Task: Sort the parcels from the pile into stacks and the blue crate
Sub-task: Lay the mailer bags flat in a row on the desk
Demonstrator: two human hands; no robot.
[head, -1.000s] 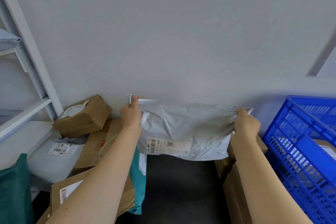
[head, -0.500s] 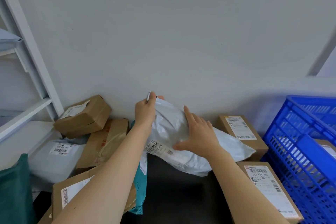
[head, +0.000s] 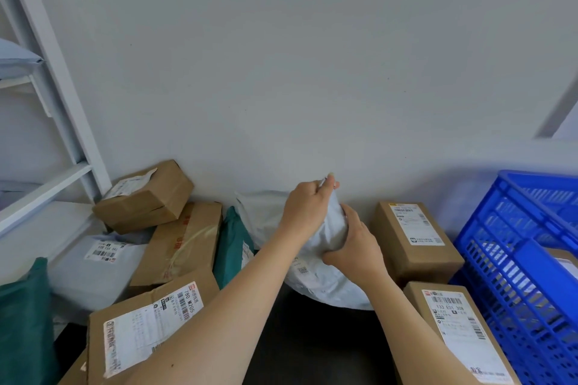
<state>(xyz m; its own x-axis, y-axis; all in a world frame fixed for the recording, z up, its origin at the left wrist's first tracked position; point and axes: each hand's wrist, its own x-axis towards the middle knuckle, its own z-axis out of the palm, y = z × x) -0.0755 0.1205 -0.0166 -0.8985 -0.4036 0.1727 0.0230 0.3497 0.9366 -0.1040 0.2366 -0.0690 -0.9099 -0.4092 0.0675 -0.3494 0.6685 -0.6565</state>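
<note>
White poly mailer [head: 325,286], bunched up, held left of the blue crate [head: 500,259] with labelled brown boxes [head: 413,237] between them, left hand [head: 308,209] pinching its top corner, right hand [head: 353,244] fingers curled round its crumpled middle, parcel pile [head: 175,247] farther left of the crate.

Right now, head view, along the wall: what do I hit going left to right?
Dark green mailer → grey mailer → taped cardboard box → teal mailer → white mailer, gripped by left hand and right hand → cardboard box by the wall → blue crate. Tilted small box skipped: overlaps neighbours.
</note>
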